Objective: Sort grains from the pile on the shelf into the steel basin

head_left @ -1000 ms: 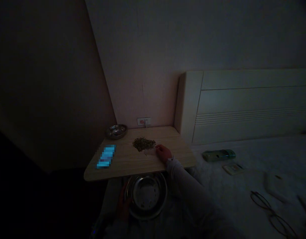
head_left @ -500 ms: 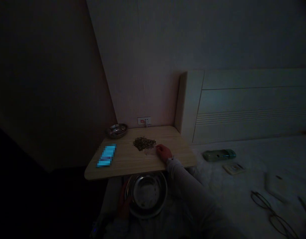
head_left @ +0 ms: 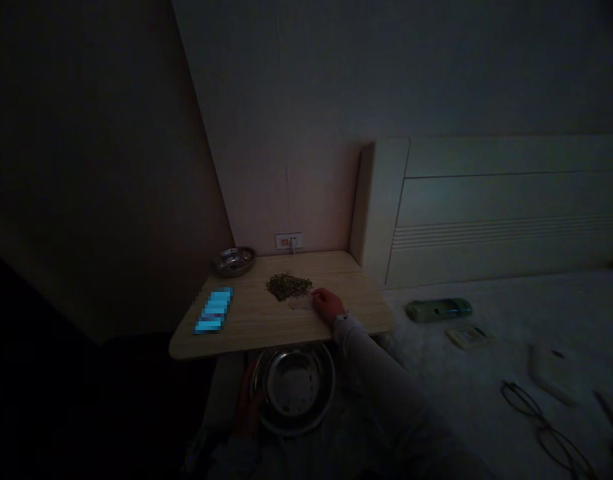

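Note:
In the dim light, my right hand (head_left: pixel 328 305) rests low over the wooden tabletop (head_left: pixel 256 325), its fingers pinched together. They hold the edge of a pale, thin, see-through piece (head_left: pixel 300 303), whose kind I cannot make out. This piece lies against the near side of a pile of small dark-green bits (head_left: pixel 287 285), like dried leaves or seeds. Below the table's front edge, my left hand (head_left: pixel 249 401) grips the left rim of a round metal bowl (head_left: pixel 316 417). Dark specks show inside the bowl. Shadow hides part of the left fingers.
A smaller metal bowl (head_left: pixel 234 262) stands at the table's back left, behind a lit phone (head_left: pixel 214 311). A plug sits in the wall socket (head_left: pixel 289 241). On the bed at right lie a green case (head_left: pixel 439 309), a small card-like item (head_left: pixel 469 336) and eyeglasses (head_left: pixel 541 423).
Almost nothing differs. The whole view has shifted very slightly; both hands keep their places by the pile and at the bowl's rim.

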The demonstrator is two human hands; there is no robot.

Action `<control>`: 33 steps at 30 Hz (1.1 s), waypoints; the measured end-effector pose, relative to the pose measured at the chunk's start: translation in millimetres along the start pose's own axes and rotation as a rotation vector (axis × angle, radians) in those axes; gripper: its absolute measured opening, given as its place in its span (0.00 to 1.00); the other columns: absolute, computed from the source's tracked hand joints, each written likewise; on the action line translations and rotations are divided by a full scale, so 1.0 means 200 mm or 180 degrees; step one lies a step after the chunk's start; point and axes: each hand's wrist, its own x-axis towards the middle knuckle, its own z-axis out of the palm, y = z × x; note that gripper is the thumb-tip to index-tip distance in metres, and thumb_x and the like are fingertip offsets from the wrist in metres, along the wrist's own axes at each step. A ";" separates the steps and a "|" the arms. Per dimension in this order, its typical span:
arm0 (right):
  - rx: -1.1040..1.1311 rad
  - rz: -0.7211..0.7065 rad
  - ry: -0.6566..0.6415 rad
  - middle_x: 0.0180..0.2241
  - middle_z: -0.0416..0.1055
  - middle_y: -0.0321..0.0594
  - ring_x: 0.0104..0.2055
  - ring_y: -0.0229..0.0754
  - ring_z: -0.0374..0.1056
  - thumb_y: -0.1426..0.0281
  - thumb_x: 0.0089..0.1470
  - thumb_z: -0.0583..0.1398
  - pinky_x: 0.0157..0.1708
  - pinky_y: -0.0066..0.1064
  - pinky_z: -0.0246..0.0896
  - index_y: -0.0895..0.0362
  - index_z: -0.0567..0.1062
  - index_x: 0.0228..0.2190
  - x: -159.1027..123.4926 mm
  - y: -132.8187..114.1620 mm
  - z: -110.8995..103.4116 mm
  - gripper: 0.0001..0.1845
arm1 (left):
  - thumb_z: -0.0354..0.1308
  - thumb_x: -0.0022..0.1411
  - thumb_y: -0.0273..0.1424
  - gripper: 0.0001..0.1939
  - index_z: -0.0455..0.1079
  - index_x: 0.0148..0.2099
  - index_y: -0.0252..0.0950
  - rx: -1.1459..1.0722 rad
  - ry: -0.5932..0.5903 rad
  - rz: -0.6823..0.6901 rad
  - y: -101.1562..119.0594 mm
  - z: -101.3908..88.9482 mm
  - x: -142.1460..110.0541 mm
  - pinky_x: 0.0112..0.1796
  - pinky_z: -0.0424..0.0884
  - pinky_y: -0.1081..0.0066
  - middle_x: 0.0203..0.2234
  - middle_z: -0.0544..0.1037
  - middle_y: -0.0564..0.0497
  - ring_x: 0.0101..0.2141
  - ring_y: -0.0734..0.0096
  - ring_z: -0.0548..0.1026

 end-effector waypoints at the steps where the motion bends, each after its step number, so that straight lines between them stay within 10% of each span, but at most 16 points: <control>1: -0.0013 0.0015 -0.0003 0.26 0.69 0.35 0.28 0.35 0.62 0.66 0.45 0.51 0.29 0.24 0.53 0.54 0.70 0.33 0.00 0.00 0.00 0.13 | 0.53 0.41 0.29 0.27 0.60 0.48 0.38 -0.0001 0.0029 0.0032 -0.01 0.00 0.00 0.49 0.54 0.66 0.49 0.64 0.48 0.51 0.61 0.56; 33: -0.0154 0.0008 0.0000 0.26 0.69 0.35 0.29 0.36 0.62 0.66 0.45 0.51 0.29 0.25 0.53 0.54 0.70 0.32 -0.02 -0.02 -0.01 0.13 | 0.54 0.41 0.29 0.27 0.60 0.48 0.38 0.0000 -0.0055 0.0015 -0.01 -0.01 0.00 0.49 0.54 0.68 0.51 0.62 0.48 0.52 0.63 0.55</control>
